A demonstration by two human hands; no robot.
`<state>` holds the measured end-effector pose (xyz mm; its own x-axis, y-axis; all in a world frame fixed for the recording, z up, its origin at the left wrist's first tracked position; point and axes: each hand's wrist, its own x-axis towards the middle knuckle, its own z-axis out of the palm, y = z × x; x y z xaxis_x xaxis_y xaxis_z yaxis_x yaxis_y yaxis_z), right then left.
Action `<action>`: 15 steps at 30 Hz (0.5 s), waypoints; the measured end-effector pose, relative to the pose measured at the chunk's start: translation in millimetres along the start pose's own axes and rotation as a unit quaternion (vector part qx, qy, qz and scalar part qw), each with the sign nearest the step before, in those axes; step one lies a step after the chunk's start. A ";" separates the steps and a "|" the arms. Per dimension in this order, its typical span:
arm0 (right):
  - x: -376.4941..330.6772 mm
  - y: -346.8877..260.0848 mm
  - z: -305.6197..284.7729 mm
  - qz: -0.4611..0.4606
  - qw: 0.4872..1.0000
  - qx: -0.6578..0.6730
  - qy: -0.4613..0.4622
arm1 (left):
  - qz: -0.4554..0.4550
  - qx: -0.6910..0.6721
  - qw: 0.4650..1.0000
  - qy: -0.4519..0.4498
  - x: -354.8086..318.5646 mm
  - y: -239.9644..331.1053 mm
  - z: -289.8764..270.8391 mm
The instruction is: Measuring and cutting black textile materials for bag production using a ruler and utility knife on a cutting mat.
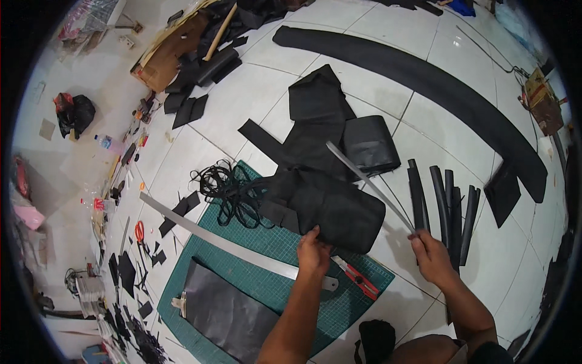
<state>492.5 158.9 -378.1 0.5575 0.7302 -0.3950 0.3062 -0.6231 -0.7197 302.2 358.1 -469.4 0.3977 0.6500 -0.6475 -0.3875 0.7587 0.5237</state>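
Note:
My left hand (313, 255) is closed on the near edge of a black folded fabric piece (336, 206), its thumb resting on top. Closed round the lower end of a thin grey metal ruler (370, 182) is my right hand (429, 253); the ruler slants up and left beside the fabric. Beneath the left wrist a wide steel ruler (236, 247) crosses a green cutting mat (279, 297). A red utility knife (357, 279) lies on the mat, right of that hand. Black cord (227, 194) is bunched at the fabric's left.
More black fabric pieces (318, 133) and a folded black stack (371, 142) lie beyond. Several black strips (445, 206) are at the right; a long black roll (418, 76) curves behind. A clipped black sheet (227, 309), scissors (140, 232) and scraps lie left.

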 end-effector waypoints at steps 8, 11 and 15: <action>-39.9 49.2 38.5 -0.050 0.993 -0.083 0.067 | 0.066 0.026 0.997 0.038 14.5 -14.5 -21.2; -29.6 55.6 45.0 -0.083 0.987 -0.103 0.089 | 0.036 0.005 0.997 0.061 10.0 -7.4 -11.0; -10.5 47.7 34.7 -0.114 0.978 -0.162 0.069 | 0.032 -0.026 0.998 0.043 5.7 -1.0 0.3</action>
<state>474.4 131.3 -428.0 0.5385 0.8295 -0.1483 0.6505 -0.5211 -0.5525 305.1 361.1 -473.5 0.2986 0.6887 -0.6607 -0.4535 0.7115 0.5368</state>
